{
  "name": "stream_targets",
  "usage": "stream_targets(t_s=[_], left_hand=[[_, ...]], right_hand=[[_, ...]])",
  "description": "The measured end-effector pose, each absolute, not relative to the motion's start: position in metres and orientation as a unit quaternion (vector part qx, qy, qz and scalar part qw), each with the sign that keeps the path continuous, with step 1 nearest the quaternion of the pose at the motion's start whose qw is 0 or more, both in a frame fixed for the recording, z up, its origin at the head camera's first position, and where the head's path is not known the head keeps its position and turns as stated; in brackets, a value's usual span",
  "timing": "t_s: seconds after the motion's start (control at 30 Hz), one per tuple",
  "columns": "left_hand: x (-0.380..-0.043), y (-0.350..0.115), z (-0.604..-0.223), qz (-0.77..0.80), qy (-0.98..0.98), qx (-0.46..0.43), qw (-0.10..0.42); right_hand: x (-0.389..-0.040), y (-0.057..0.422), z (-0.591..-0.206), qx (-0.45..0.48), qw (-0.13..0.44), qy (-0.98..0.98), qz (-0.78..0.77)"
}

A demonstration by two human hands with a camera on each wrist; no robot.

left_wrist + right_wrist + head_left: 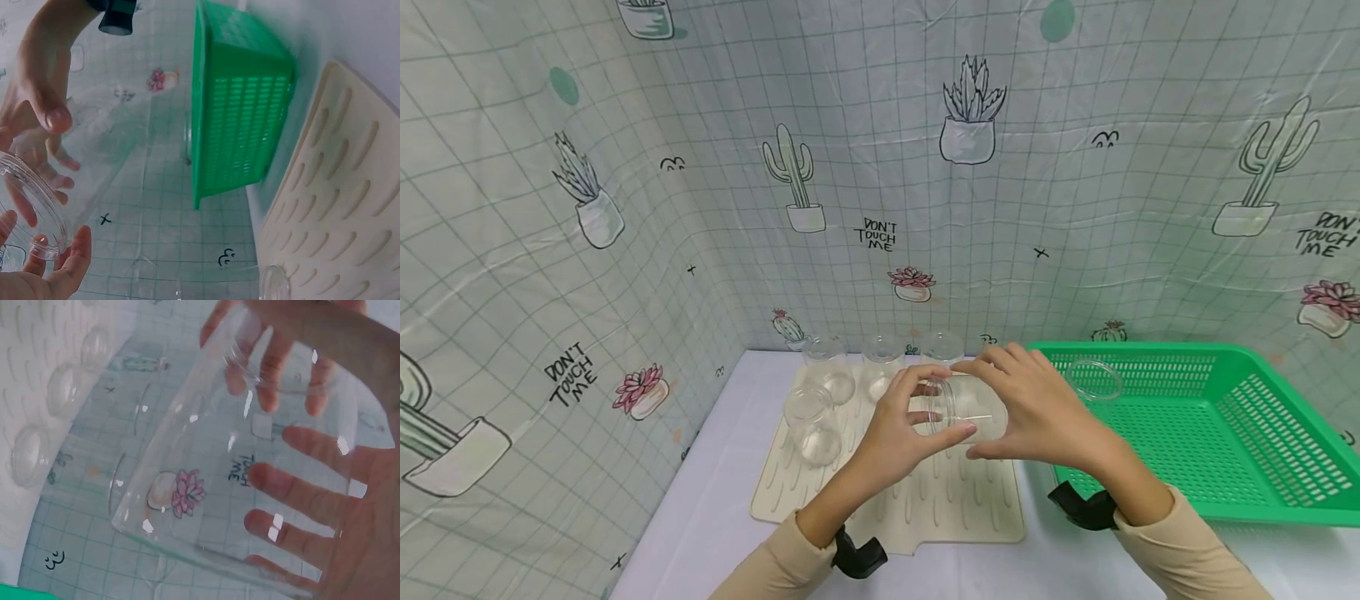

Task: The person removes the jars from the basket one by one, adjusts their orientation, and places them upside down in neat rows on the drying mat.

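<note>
A clear jar (pixel 979 407) is held on its side above the pale drying mat (pixel 951 504). My left hand (pixel 891 437) grips its ridged mouth end, fingers and thumb curved round the rim. From the other side, my right hand (pixel 1045 417) holds the jar's body near the base. The right wrist view shows the jar (pixel 206 487) up close, with right-hand fingers seen through its wall. Behind and left of the hands, several similar clear jars (pixel 817 442) stand on the mat.
A green plastic basket (pixel 1217 493) stands to the right of the mat. A clear round rim (pixel 1093 381) shows at its back left corner. A white cloth (pixel 700 533) covers the table. A printed curtain (pixel 865 167) rises behind and at the left.
</note>
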State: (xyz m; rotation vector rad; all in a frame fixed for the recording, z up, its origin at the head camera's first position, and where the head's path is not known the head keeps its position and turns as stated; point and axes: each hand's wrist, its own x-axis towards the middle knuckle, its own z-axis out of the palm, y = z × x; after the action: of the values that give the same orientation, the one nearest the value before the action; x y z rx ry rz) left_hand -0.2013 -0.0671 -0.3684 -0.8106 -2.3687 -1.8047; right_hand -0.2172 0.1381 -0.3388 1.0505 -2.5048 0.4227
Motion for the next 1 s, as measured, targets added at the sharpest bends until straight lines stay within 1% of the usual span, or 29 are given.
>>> stream_targets(t_s=[0.2,0.53,0.73,0.9,1.0], left_hand=[[-0.191,-0.069,-0.348,-0.602,-0.752,-0.269,0.027],[-0.192,-0.073,-0.344,-0.614,-0.746,-0.258,0.017],[-0.192,-0.075,-0.342,-0.612,-0.75,-0.252,0.018],[-0.192,-0.076,-0.341,-0.611,-0.749,-0.253,0.024],[-0.193,-0.076,-0.341,-0.612,-0.748,-0.256,0.026]], right_hand=[[-0.216,0.151,-0.336,0.347,0.167,-0.882,0.274],[-0.211,0.166,-0.349,0.237,0.115,-0.829,0.493],[-0.207,0.159,-0.365,0.185,0.09,-0.729,0.652],[-0.199,0.144,-0.38,0.134,0.095,-0.619,0.768],[-0.194,0.133,-0.387,0.103,0.083,-0.526,0.84]])
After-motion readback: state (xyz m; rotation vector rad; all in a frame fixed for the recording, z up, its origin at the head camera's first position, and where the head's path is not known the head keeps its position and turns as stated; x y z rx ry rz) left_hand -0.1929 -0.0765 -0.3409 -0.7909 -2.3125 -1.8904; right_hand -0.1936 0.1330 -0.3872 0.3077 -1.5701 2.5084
